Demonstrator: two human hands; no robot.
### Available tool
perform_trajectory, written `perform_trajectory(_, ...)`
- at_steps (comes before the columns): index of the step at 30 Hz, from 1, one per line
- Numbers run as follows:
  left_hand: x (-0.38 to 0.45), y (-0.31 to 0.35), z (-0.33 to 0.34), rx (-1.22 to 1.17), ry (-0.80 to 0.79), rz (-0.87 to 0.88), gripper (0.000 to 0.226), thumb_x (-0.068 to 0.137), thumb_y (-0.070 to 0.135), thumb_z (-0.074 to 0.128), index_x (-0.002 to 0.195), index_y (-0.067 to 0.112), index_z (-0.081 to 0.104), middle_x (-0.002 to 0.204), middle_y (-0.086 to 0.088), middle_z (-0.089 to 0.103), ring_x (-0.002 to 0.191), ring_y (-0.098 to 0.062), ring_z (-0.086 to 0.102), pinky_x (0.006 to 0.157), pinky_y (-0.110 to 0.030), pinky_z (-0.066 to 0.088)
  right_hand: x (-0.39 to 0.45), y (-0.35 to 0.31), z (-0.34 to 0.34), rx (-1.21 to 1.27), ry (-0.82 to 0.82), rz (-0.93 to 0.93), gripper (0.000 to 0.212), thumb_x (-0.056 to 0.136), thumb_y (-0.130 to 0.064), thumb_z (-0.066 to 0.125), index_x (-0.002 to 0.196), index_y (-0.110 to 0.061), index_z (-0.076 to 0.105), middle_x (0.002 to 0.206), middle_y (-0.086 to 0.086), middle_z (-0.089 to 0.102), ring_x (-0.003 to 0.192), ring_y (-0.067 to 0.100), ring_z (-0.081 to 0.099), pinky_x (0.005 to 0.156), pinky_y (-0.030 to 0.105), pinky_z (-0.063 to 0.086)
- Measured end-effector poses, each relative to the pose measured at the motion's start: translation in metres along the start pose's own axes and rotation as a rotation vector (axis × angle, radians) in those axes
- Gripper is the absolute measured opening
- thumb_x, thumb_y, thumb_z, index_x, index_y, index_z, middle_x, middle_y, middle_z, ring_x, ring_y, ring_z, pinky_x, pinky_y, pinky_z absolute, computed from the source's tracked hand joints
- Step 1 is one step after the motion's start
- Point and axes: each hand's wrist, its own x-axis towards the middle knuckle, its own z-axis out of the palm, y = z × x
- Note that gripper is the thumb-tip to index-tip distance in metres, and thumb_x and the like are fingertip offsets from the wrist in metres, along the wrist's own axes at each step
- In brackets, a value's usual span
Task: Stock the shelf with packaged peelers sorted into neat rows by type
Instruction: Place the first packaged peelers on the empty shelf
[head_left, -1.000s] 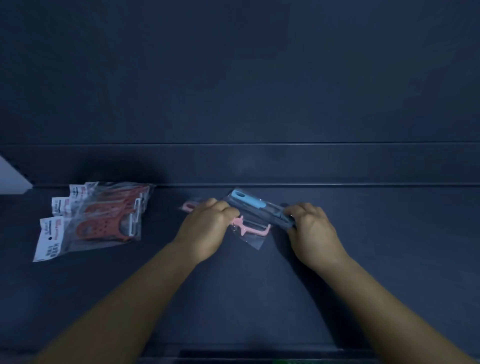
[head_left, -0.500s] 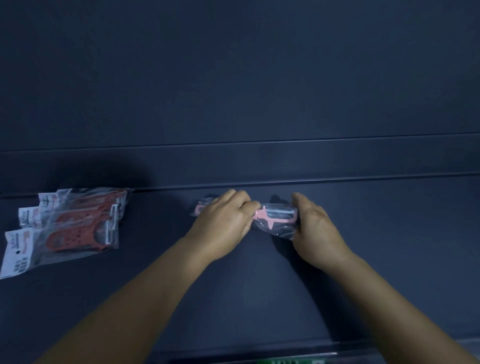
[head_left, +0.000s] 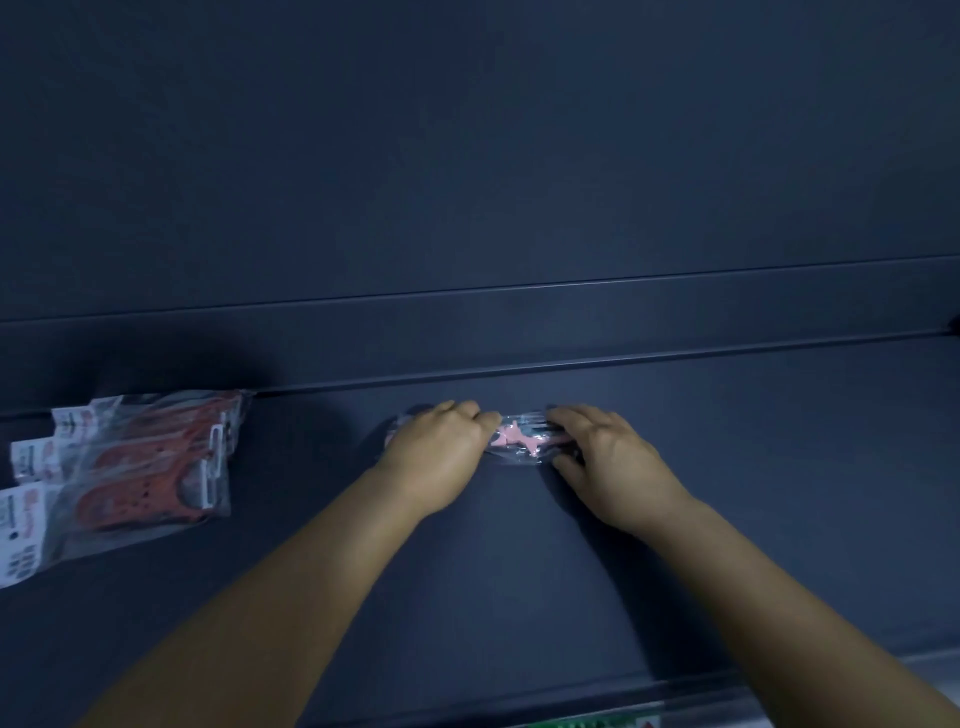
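The pink peeler packet (head_left: 519, 441) lies mid-shelf (head_left: 519, 571), long axis left-right, near the back ledge. Left hand (head_left: 436, 447) and right hand (head_left: 613, 457) grip its ends, fingers curled on it. Red peeler packets (head_left: 135, 462) lie fanned well apart to the left.

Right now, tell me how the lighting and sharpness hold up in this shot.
Head view: dim, bluish light; both hands slightly motion-blurred; the pink peeler pack glints faintly; soft shadows fall behind the red peeler packs and hands; the shelf's back ledge bows from wide-angle distortion.

Bagged peelers (head_left: 119, 467) left of held peeler pack (head_left: 519, 440) on shelf (head_left: 779, 467)
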Motion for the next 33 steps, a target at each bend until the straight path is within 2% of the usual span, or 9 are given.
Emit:
perform_trajectory(4, 0.002, 0.004, -0.008, 0.075, -0.029, -0.002, 0.044, 0.084, -0.011, 0.042, 0.121, 0.011, 0.047, 0.117, -0.007, 0.054, 0.111, -0.025, 0.053, 0.072, -0.032, 0.038, 0.005, -0.004, 0.001, -0.018, 0.02, 0.01, 0.042, 0.091, -0.029, 0.052, 0.132, -0.025, 0.047, 0.133, -0.006, 0.052, 0.12, 0.02, 0.044, 0.096, 0.024, 0.036)
perform_trajectory(10, -0.002, -0.017, -0.018, -0.199, -0.148, 0.016, 0.031, 0.092, 0.006, 0.042, 0.12, 0.018, 0.051, 0.115, -0.002, 0.048, 0.094, -0.027, 0.057, 0.082, -0.042, 0.049, 0.011, -0.009, -0.004, 0.07, 0.048, 0.048, 0.024, 0.094, -0.031, 0.05, 0.115, -0.02, 0.055, 0.108, -0.001, 0.063, 0.101, 0.023, 0.056, 0.08, 0.031, 0.044)
perform_trajectory(13, -0.001, -0.024, -0.024, -0.257, -0.176, -0.005, 0.041, 0.095, 0.009, 0.042, 0.132, 0.025, 0.042, 0.123, -0.001, 0.05, 0.106, -0.025, 0.054, 0.088, -0.037, 0.046, 0.021, -0.015, -0.007, 0.145, 0.0, 0.082, 0.022, 0.093, -0.027, 0.052, 0.113, -0.017, 0.053, 0.101, 0.005, 0.066, 0.093, 0.028, 0.06, 0.077, 0.034, 0.047)
perform_trajectory(17, 0.002, -0.035, -0.014, -0.215, -0.11, -0.088, 0.04, 0.099, 0.018, 0.042, 0.139, 0.018, 0.039, 0.133, -0.004, 0.047, 0.124, -0.024, 0.044, 0.102, -0.035, 0.036, 0.04, -0.02, -0.003, 0.215, 0.002, 0.162, 0.016, 0.092, -0.024, 0.052, 0.106, -0.015, 0.053, 0.088, 0.005, 0.061, 0.091, 0.032, 0.058, 0.07, 0.029, 0.039)
perform_trajectory(20, 0.0, -0.035, -0.007, -0.122, 0.052, -0.041, 0.048, 0.101, 0.027, 0.039, 0.147, 0.017, 0.028, 0.146, 0.0, 0.033, 0.136, -0.019, 0.026, 0.112, -0.029, 0.019, 0.052, -0.02, 0.004, 0.205, 0.01, 0.21, 0.022, 0.092, -0.025, 0.052, 0.107, -0.011, 0.058, 0.102, 0.01, 0.056, 0.1, 0.031, 0.054, 0.078, 0.031, 0.041)
perform_trajectory(23, -0.004, -0.029, 0.001, -0.094, 0.02, -0.033, 0.055, 0.102, 0.032, 0.035, 0.151, 0.017, 0.015, 0.155, 0.0, 0.02, 0.143, -0.018, 0.016, 0.115, -0.032, 0.011, 0.057, -0.02, 0.01, 0.198, 0.024, 0.239, 0.031, 0.091, -0.025, 0.051, 0.119, -0.013, 0.058, 0.113, 0.012, 0.05, 0.11, 0.03, 0.049, 0.09, 0.033, 0.043)
perform_trajectory(26, 0.002, -0.031, 0.012, -0.072, -0.035, -0.076, 0.056, 0.104, 0.023, 0.031, 0.152, 0.017, 0.005, 0.159, -0.001, 0.008, 0.146, -0.018, 0.007, 0.117, -0.034, 0.006, 0.05, -0.022, 0.011, 0.137, 0.1, 0.19, 0.046, 0.091, -0.026, 0.053, 0.135, -0.018, 0.044, 0.13, 0.007, 0.042, 0.12, 0.028, 0.04, 0.1, 0.035, 0.037)
perform_trajectory(30, 0.013, -0.029, 0.018, -0.056, -0.006, -0.122, 0.061, 0.1, 0.011, 0.037, 0.152, 0.015, 0.005, 0.158, -0.006, 0.006, 0.146, -0.024, 0.003, 0.118, -0.035, 0.004, 0.038, -0.024, 0.016, -0.058, 0.068, -0.015, 0.054, 0.094, -0.025, 0.046, 0.146, -0.02, 0.029, 0.15, -0.002, 0.029, 0.133, 0.022, 0.03, 0.11, 0.034, 0.028)
perform_trajectory(33, 0.015, -0.026, 0.02, -0.032, 0.014, -0.14, 0.06, 0.1, 0.01, 0.038, 0.151, 0.014, 0.007, 0.156, -0.005, 0.012, 0.145, -0.023, 0.008, 0.117, -0.036, 0.006, 0.037, -0.021, 0.019, -0.106, -0.025, 0.005, 0.05, 0.099, -0.024, 0.036, 0.147, -0.018, 0.025, 0.155, -0.005, 0.023, 0.14, 0.018, 0.021, 0.113, 0.032, 0.02)
